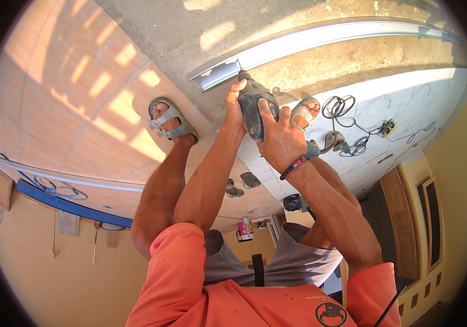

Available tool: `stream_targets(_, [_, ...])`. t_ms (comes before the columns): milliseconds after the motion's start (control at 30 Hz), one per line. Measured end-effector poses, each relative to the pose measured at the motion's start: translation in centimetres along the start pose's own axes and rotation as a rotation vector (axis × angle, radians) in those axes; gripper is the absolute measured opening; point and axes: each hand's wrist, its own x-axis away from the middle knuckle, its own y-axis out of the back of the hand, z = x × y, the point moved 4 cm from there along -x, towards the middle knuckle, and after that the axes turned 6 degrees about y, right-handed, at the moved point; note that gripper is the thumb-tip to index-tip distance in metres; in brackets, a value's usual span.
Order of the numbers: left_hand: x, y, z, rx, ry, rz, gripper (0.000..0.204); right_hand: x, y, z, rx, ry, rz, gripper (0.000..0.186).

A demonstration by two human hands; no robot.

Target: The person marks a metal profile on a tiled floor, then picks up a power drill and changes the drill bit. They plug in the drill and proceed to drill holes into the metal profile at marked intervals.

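Note:
Both my hands are on a dark, dusty power drill, which points away from me. My left hand is wrapped round the drill's front left side, its thumb near the chuck. From the right, my right hand grips the rear of the body, fingers bent over it; the handle is largely hidden. The thin drill bit reaches the left end of a long, white metal channel lying on the concrete. Whether the bit touches the metal, I cannot tell.
My sandalled feet stand either side of the drill. To the right, a black coiled cable, a socket block and a power tool lie on marbled tiles. A blue beam is at left. Loose sandals lie behind.

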Motion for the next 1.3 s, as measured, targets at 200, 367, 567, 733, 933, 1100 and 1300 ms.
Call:
stream_targets(200, [-0.2, 0.3, 0.2, 0.021, -0.002, 0.023, 0.059, 0.1, 0.1, 0.1, -0.007, 0.005, 0.002, 0.067])
stream_targets(367, [-0.3, 0.5, 0.2, 0.028, 0.005, 0.038, 0.058, 0.1, -0.2, 0.2, 0.004, 0.021, -0.029, 0.065])
stream_targets(567, [-0.5, 0.9, 0.3, 0.04, 0.02, 0.059, 0.056, 0.1, -0.3, 0.4, 0.032, 0.036, -0.035, 0.064])
stream_targets(733, [-0.5, 0.8, 0.2, 0.045, 0.011, 0.05, 0.055, 0.0, -0.2, 0.4, 0.018, 0.011, -0.019, 0.065])
stream_targets(933, [-0.2, 0.3, -0.1, 0.013, -0.008, -0.007, 0.051, -0.1, -0.1, 0.3, -0.054, -0.064, 0.011, 0.078])
stream_targets(1100, [-0.5, 0.4, -0.5, -0.022, 0.01, 0.003, 0.046, -0.1, -0.3, 0.3, -0.13, -0.118, -0.006, 0.087])
stream_targets(1300, [-1.4, 1.6, -0.3, 0.002, 0.059, 0.045, 0.043, 0.0, 0.3, 0.3, -0.197, -0.092, -0.052, 0.081])
